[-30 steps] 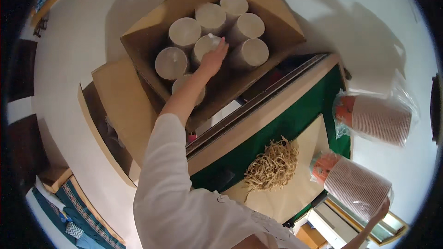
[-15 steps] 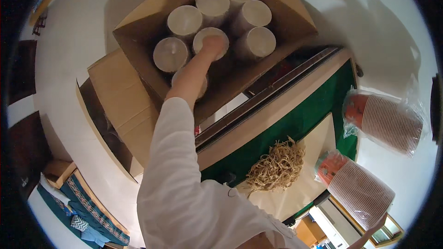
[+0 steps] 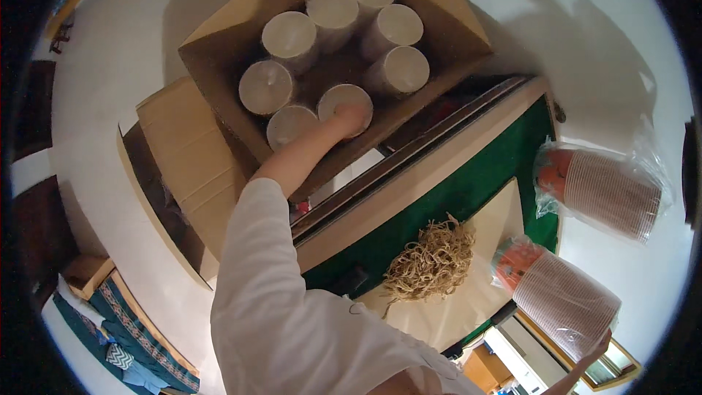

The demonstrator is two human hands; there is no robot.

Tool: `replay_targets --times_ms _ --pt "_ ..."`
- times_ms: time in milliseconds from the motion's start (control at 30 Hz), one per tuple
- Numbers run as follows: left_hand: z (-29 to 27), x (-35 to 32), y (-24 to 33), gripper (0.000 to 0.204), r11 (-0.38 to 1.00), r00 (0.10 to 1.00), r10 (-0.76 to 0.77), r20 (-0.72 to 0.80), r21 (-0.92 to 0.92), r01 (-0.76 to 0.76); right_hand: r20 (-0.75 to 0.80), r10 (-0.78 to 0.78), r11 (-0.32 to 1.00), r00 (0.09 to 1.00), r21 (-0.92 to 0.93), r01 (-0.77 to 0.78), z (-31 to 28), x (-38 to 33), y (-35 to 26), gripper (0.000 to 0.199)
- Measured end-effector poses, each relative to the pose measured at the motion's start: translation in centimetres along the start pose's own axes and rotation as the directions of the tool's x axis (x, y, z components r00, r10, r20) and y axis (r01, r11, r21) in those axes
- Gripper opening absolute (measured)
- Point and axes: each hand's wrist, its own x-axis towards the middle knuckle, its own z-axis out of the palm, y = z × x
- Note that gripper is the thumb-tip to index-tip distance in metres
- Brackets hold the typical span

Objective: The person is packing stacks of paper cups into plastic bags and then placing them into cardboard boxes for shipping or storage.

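Note:
My left hand (image 3: 352,118) reaches into an open cardboard box (image 3: 219,22) and grips a wrapped stack of paper cups (image 3: 335,97) by its round top, near the box's near wall. Its fingertips are partly hidden inside the top cup. Several similar stacks (image 3: 289,34) stand upright around it. At the lower right, my right hand (image 3: 596,349) is closed at the rim end of a plastic-wrapped stack of red patterned paper cups (image 3: 567,300). Most of its fingers are behind the stack.
Another wrapped cup stack (image 3: 599,186) lies at the right. A heap of tan shredded filler (image 3: 431,260) rests on a pale board beside a green surface (image 3: 439,212). Box flaps (image 3: 190,153) spread to the left. Farther left is a seat with cushions (image 3: 131,362).
My left hand has moved the gripped cup stack from the middle of the box toward its near wall, leaving a gap among the stacks. My right hand still holds its stack.

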Motion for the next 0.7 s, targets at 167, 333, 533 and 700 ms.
replay_targets --times_ms 167,333,533,700 --pt "-0.8 -1.8 2.3 0.02 0.956 0.931 -0.077 0.358 0.29 -0.032 0.039 -0.049 0.996 0.998 -0.07 0.051 0.6 -1.0 -0.4 0.035" --pt "-3.3 -4.4 6.1 0.016 0.963 0.958 0.268 0.104 -0.014 -0.268 0.063 0.032 0.997 0.998 0.065 -0.036 -0.1 -1.2 -0.6 0.037" --pt "-3.2 -5.8 10.5 0.015 0.91 0.914 0.403 0.053 0.088 -0.406 -0.036 -0.005 0.995 0.999 -0.099 0.001 -2.8 -0.3 1.7 0.036" --pt "-1.4 -5.8 12.4 0.014 0.707 0.859 0.451 0.242 0.491 -0.509 0.016 -0.084 0.992 0.996 -0.092 0.085 1.4 -1.3 -1.6 0.036"
